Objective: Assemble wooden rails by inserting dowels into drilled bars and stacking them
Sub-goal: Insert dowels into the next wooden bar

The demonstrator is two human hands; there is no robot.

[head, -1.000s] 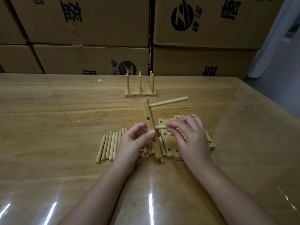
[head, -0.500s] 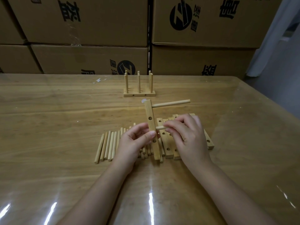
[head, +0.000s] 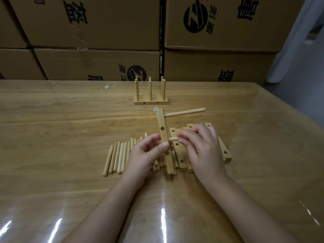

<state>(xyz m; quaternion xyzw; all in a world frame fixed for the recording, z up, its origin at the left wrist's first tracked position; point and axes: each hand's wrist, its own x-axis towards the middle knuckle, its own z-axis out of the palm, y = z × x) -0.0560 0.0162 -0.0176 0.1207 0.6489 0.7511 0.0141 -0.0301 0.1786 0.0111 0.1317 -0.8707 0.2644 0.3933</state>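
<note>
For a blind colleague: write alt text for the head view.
A person's left hand holds a drilled bar upright at a wooden table while the right hand pinches a dowel, its tip at a hole in the bar's side; a second dowel already sticks out near the bar's top. Loose dowels and spare bars lie beneath; a finished rail stands behind.
</note>
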